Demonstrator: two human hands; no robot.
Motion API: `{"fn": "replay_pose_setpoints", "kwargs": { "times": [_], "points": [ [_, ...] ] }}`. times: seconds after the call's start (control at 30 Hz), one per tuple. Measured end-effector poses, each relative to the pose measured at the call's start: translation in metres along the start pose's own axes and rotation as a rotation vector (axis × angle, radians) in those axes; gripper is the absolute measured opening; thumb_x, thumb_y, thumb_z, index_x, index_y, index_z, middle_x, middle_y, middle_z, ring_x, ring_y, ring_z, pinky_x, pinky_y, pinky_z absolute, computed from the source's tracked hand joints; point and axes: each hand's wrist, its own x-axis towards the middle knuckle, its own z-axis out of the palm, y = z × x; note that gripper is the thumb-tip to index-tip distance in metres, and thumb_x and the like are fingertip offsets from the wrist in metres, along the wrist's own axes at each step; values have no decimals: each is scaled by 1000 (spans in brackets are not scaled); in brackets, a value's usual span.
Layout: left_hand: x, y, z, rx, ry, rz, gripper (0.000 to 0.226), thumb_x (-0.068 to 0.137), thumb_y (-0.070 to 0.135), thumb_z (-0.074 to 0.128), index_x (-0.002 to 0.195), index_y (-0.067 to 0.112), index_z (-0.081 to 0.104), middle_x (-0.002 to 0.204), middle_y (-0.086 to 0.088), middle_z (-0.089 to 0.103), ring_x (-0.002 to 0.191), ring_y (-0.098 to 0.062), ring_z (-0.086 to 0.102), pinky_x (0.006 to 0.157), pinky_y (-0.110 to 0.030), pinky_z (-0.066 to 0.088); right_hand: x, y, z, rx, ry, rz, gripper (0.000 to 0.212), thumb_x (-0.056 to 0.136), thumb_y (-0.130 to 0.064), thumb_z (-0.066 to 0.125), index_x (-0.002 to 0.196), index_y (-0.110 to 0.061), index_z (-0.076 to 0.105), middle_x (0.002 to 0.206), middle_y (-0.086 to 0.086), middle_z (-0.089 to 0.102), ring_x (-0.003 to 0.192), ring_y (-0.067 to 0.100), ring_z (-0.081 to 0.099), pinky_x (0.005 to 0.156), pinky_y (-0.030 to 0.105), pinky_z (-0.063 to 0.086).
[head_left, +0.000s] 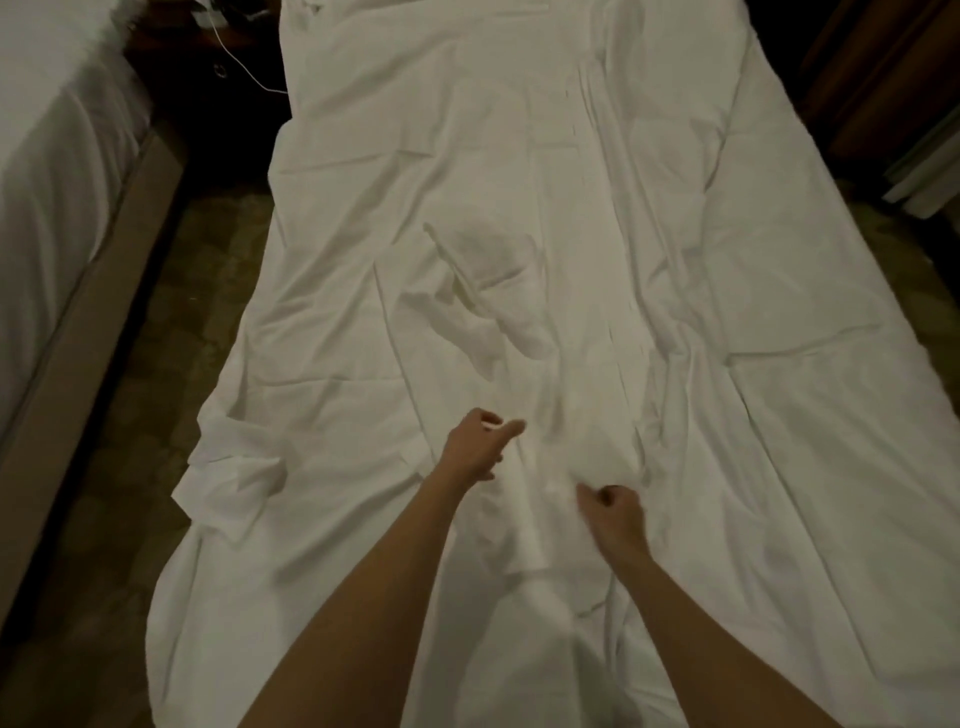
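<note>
White sheet (545, 218), largest thing in view: covers the mattress from the far end to the near edge, creased all over and slack at the near left corner, likely because not yet pulled taut. To the left, well apart across a strip of dark patterned floor (171, 338), a second bed (47, 171), also in white. Near, between the two forearms, a raised fold (524, 525) of the sheet, bunched toward the near edge, apparently gathered there for a tug. Left hand (474, 447) at the fold's left side, thumb out to the right, fingers curled narrow with what looks like a sliver of white pinched between. Right hand (615, 514) just right of the fold, fingers curled tight into the cloth, seemingly gripping for a pull. Far left, a thin white cable (244, 67) trailing beside the bed.
</note>
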Motion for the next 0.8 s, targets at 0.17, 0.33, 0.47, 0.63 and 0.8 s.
{"fn": "replay_pose_setpoints", "kwargs": {
  "times": [0.17, 0.33, 0.47, 0.63, 0.8],
  "points": [
    [8, 12, 43, 662, -38, 71, 76, 80, 45, 70, 138, 11, 34, 127, -9, 54, 114, -30, 55, 86, -35, 47, -17, -7, 36, -156, -403, -210, 23, 93, -20, 60, 70, -16, 54, 69, -4, 56, 62, 10, 53, 55, 14, 40],
    [18, -7, 43, 572, -183, -33, 9, 83, 4, 62, 84, 11, 56, 85, -5, 60, 80, -21, 64, 81, -32, 57, 25, 2, 4, -366, -708, -70, 11, 85, -4, 61, 95, -8, 62, 91, 11, 69, 83, 22, 66, 56, 17, 47],
    [13, -7, 47, 292, -501, -160, 20, 78, 3, 75, 84, 16, 61, 77, -1, 59, 65, -10, 59, 75, -27, 58, 68, -15, -33, -13, -222, 25, 9, 91, -14, 57, 91, -9, 64, 101, 13, 69, 84, 26, 63, 68, 30, 46],
    [3, 3, 93, 338, -801, -229, 33, 82, 10, 74, 113, 16, 63, 95, 4, 61, 83, -10, 59, 79, -24, 54, 94, -65, -22, 21, -382, -28, 50, 90, -47, 58, 125, -12, 52, 119, 4, 55, 110, 24, 54, 86, 30, 39],
    [9, 8, 113, 490, -971, -289, 11, 88, 10, 67, 91, 21, 64, 86, 4, 64, 78, -9, 61, 87, -29, 52, 114, -64, -3, -213, -124, -242, 38, 90, -28, 59, 57, -16, 45, 56, -1, 44, 53, 17, 44, 53, 29, 30]
  ]
}}
